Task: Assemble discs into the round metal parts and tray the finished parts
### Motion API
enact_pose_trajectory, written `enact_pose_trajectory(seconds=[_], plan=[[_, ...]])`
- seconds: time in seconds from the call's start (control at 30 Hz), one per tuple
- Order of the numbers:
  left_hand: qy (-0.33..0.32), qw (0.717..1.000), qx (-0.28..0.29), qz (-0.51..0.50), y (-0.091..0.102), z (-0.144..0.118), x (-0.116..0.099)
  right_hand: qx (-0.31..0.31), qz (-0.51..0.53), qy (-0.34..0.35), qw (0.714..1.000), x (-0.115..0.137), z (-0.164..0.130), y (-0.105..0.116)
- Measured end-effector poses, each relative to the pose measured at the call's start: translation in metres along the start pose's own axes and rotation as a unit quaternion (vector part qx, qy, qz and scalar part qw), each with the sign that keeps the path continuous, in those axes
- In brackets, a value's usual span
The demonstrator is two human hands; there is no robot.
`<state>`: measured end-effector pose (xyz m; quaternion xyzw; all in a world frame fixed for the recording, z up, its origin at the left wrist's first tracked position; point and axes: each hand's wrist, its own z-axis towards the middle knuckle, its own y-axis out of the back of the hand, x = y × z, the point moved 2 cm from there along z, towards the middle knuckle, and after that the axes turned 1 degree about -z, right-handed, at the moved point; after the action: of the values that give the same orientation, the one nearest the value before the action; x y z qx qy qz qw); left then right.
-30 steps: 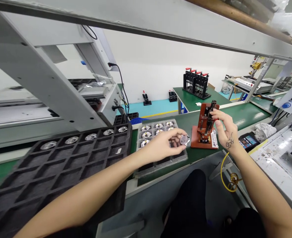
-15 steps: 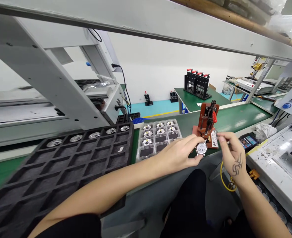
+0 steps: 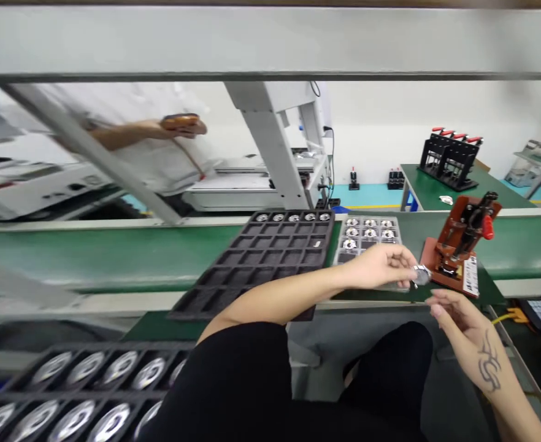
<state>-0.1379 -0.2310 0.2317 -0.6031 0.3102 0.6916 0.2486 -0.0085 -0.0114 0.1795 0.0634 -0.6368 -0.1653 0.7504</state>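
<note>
My left hand [image 3: 381, 267] is closed, with thumb and fingers gripping a silver round watch case [image 3: 421, 275] by its edge. Just below and to the right of the case is my right hand [image 3: 464, 334], thumb and forefinger tips brought together; whatever lies between them, if anything, is too small to make out. Behind both hands stands a reddish-brown press fixture [image 3: 446, 255] with a red-handled clamp. Under and beyond my left wrist lies a clear plastic tray [image 3: 337, 258] with several round watch parts in its rear compartments.
Left of the clear tray lies a black compartment tray [image 3: 270, 258] with round parts along its far row. Another black tray [image 3: 35, 396] of silver rings is at lower left. A co-worker's hand [image 3: 183, 126] holds a brown object across the bench. A grey beam [image 3: 270, 40] crosses overhead.
The view has swung left, bringing the near black tray and the co-worker into sight. My left hand still holds the watch case; my right hand has drawn away from the fixture, nearer to me.
</note>
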Motion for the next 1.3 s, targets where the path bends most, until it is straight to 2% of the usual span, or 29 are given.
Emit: enact_pose_trajectory(seconds=[0.03,0.07,0.1,0.2,0.27,0.3,0.37,0.53,0.7,0.77,0.87,1.0,1.1,1.2,1.3], plan=[[0.0,0.996,-0.055,0.07,0.027,-0.002,0.002,0.017,-0.012,-0.019,1.0,-0.01,-0.004,0.0],[0.014,0.979,-0.107,0.172,0.056,-0.007,0.002,0.028,-0.021,-0.04,0.999,-0.02,-0.008,0.001],[0.034,0.939,-0.187,0.286,0.089,-0.013,0.001,0.03,-0.027,-0.06,0.997,-0.031,-0.014,0.004],[0.081,0.874,-0.299,0.376,0.176,-0.038,0.005,0.025,-0.036,-0.118,0.992,-0.064,-0.034,0.017],[0.115,0.843,-0.327,0.412,0.216,-0.054,0.016,0.023,-0.037,-0.146,0.988,-0.084,-0.045,0.025],[0.131,0.833,-0.329,0.426,0.229,-0.06,0.024,0.018,-0.036,-0.155,0.987,-0.092,-0.049,0.028],[0.156,0.822,-0.312,0.449,0.243,-0.067,0.043,0.005,-0.038,-0.16,0.986,-0.101,-0.055,0.032],[0.182,0.818,-0.248,0.485,0.244,-0.063,0.081,-0.006,-0.049,-0.17,0.984,-0.092,-0.062,0.035],[0.178,0.826,-0.201,0.495,0.238,-0.051,0.082,-0.021,-0.048,-0.204,0.978,-0.082,-0.079,0.043],[0.168,0.829,-0.191,0.498,0.229,-0.042,0.08,-0.027,-0.047,-0.215,0.975,-0.082,-0.085,0.046],[0.156,0.832,-0.177,0.501,0.205,-0.025,0.085,-0.027,-0.057,-0.216,0.974,-0.079,-0.089,0.047],[0.177,0.827,-0.173,0.504,0.176,-0.007,0.094,-0.026,-0.067,-0.203,0.976,-0.072,-0.09,0.047],[0.182,0.826,-0.176,0.503,0.165,-0.001,0.087,-0.021,-0.072,-0.199,0.977,-0.07,-0.096,0.051],[0.131,0.836,-0.18,0.502,0.149,0.002,0.062,-0.038,-0.076,-0.194,0.977,-0.068,-0.105,0.057],[0.039,0.859,-0.148,0.489,0.109,0.013,0.029,-0.073,-0.063,-0.168,0.981,-0.058,-0.108,0.06]])
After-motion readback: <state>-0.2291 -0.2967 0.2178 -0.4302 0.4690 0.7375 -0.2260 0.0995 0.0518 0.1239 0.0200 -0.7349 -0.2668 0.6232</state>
